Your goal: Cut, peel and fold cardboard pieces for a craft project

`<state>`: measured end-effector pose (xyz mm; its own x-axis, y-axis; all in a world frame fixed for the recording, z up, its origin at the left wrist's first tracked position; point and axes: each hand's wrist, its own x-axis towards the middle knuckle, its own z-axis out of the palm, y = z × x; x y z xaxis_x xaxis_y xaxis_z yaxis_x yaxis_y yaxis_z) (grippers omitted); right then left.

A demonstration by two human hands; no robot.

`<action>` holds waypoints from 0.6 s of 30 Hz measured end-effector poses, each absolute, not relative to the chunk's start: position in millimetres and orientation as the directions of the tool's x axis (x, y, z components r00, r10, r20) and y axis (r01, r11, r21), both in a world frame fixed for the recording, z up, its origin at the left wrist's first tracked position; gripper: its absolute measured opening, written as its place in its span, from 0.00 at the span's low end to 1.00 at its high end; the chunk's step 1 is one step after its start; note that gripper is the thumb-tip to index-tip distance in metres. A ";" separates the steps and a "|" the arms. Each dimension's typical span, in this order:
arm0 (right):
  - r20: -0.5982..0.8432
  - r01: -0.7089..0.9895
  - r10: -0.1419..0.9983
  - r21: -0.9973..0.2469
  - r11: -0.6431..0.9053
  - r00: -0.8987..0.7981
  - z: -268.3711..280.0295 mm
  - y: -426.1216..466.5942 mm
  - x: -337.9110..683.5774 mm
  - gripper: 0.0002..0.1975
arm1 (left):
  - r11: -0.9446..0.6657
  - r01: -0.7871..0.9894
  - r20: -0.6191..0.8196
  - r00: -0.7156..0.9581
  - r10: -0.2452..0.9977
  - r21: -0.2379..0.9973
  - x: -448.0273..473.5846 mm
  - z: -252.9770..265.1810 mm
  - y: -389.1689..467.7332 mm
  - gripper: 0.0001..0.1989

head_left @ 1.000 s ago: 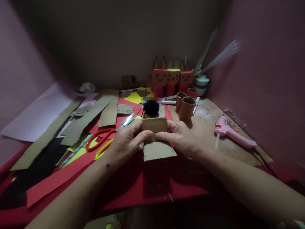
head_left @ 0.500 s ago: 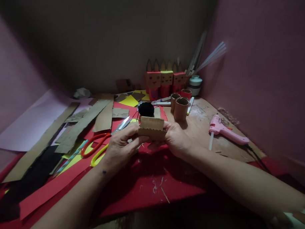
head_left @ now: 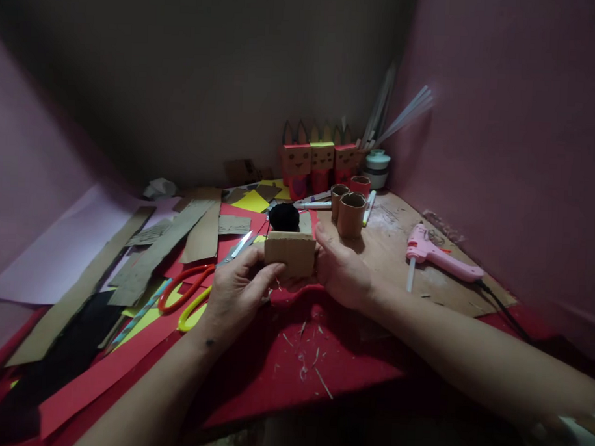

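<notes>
While the left hand (head_left: 234, 289) pinches the cardboard (head_left: 290, 251), the right hand (head_left: 345, 275) holds it, thumb now raised.

from afar i see a matt cardboard piece (head_left: 290, 255), shiny metal scissor blades (head_left: 241, 244) and a smooth plastic glue gun (head_left: 443, 256).

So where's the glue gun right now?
In the head view, the glue gun lies on the right, on the brown sheet, to the right of the tubes and the right hand.

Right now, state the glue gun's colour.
The glue gun is mostly pink, best seen in the head view.
</notes>
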<state>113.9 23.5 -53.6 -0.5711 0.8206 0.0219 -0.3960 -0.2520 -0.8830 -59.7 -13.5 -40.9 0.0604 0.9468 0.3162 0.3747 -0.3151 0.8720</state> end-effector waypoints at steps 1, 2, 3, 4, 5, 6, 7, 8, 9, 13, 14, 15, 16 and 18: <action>0.043 -0.395 0.832 -0.893 -0.216 -0.553 -54.2 23.0 114.2 0.34 | -0.305 0.365 0.307 0.053 0.950 0.880 -59.2 -41.1 -13.6 0.04; 0.065 -0.387 0.843 -0.905 -0.176 -0.535 -54.7 22.3 114.3 0.34 | -0.298 0.358 0.301 0.050 0.952 0.885 -58.5 -41.2 -13.8 0.05; 0.085 -0.375 0.852 -0.917 -0.136 -0.516 -55.2 21.4 114.3 0.31 | -0.299 0.351 0.302 0.049 0.952 0.888 -57.6 -41.4 -14.1 0.06; 0.100 -0.359 0.862 -0.928 -0.100 -0.497 -55.5 20.4 114.2 0.26 | -0.301 0.339 0.304 0.045 0.952 0.891 -56.6 -41.7 -14.4 0.06; 0.106 -0.340 0.871 -0.938 -0.072 -0.480 -55.7 19.3 113.9 0.22 | -0.300 0.321 0.304 0.039 0.952 0.899 -55.6 -42.0 -14.5 0.07; 0.109 -0.322 0.880 -0.945 -0.052 -0.463 -55.9 18.3 113.5 0.19 | -0.295 0.296 0.299 0.032 0.954 0.908 -54.7 -42.4 -14.6 0.08; 0.107 -0.306 0.889 -0.951 -0.039 -0.446 -55.9 17.3 113.0 0.16 | -0.286 0.268 0.291 0.024 0.956 0.920 -53.9 -42.8 -14.5 0.10; 0.107 -0.296 0.897 -0.955 -0.027 -0.428 -56.0 16.5 112.5 0.15 | -0.274 0.242 0.279 0.016 0.960 0.931 -53.4 -43.2 -14.2 0.12; 0.108 -0.288 0.902 -0.957 -0.019 -0.417 -56.0 15.9 112.0 0.14 | -0.260 0.223 0.265 0.006 0.964 0.939 -53.1 -43.6 -13.9 0.14; 0.103 -0.272 0.912 -0.962 -0.009 -0.397 -56.5 14.5 111.0 0.13 | -0.218 0.205 0.221 0.009 0.975 0.954 -53.3 -44.1 -12.8 0.25; 0.102 -0.274 0.914 -0.962 -0.010 -0.392 -56.5 14.2 110.8 0.13 | -0.219 0.197 0.218 0.024 0.976 0.956 -53.3 -43.8 -12.6 0.27; 0.102 -0.284 0.916 -0.959 -0.013 -0.388 -56.4 13.8 110.5 0.12 | -0.221 0.181 0.217 0.040 0.975 0.958 -53.3 -43.5 -12.4 0.27; 0.106 -0.298 0.917 -0.954 -0.015 -0.386 -56.2 13.2 110.3 0.12 | -0.221 0.159 0.215 0.055 0.975 0.962 -53.1 -42.9 -12.2 0.27; 0.115 -0.318 0.912 -0.948 -0.018 -0.395 -55.2 11.1 109.6 0.11 | -0.201 0.112 0.193 0.073 0.978 0.973 -52.7 -41.1 -11.8 0.24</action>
